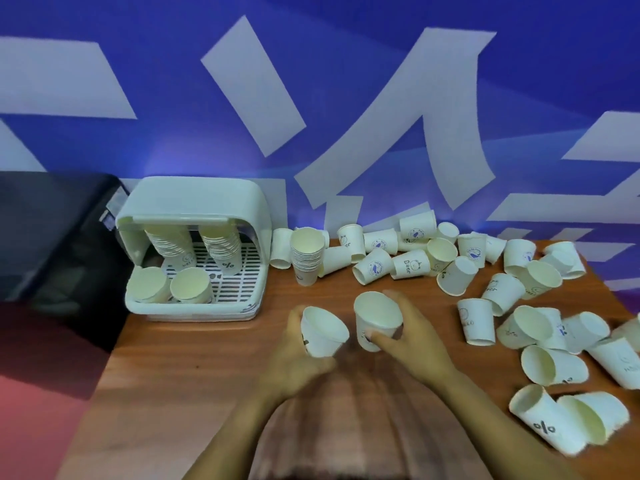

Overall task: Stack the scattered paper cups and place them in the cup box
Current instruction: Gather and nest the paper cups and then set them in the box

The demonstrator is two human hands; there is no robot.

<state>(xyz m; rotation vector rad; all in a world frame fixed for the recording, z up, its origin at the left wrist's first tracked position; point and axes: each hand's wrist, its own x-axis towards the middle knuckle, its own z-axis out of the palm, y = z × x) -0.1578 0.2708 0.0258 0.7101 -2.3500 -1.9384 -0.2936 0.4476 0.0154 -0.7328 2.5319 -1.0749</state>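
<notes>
An office or exhibition-type space was suggested: a wood-grain table (194, 368) was set against a blue wall banner (346, 81) printed with large white characters, beside a red floor (31, 403).

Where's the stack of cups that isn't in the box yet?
In the head view, the loose stack stands upright on the table, just right of the cup box, at the left end of the scattered cups and beyond both hands.

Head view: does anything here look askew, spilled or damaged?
No damage or spill shows. The oddity is the task's own mess: loose paper cups lie tipped along the table's right side. One stack stands outside the cup box. Both hands hold a cup each.
</notes>
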